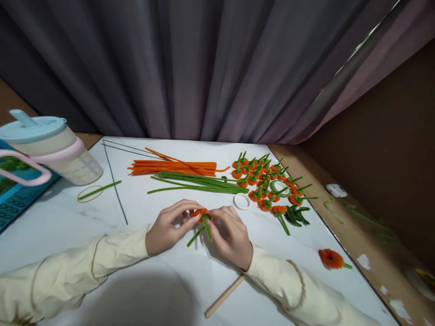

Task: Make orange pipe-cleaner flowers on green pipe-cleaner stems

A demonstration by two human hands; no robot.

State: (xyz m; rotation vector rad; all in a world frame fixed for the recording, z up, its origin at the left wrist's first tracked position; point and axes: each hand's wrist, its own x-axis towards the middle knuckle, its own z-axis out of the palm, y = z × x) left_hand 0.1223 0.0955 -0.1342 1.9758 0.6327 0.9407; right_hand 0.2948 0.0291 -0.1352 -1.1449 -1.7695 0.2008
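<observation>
My left hand pinches a small orange pipe-cleaner flower between thumb and fingers, above the middle of the white table. My right hand is closed at the flower's other side, its thumb and fingertips on the green pipe cleaner under the bloom. Two green ends hang down between my hands. The fingers partly hide the bloom. Beneath my right wrist lies a wooden stick. Just beyond my hands are loose green pipe cleaners and a bundle of orange pipe cleaners.
Several finished orange flowers crowd the right rear, with a green tape roll among them. Nearby sit a white ring and dark green pieces. One larger flower lies far right. A lidded tumbler stands left.
</observation>
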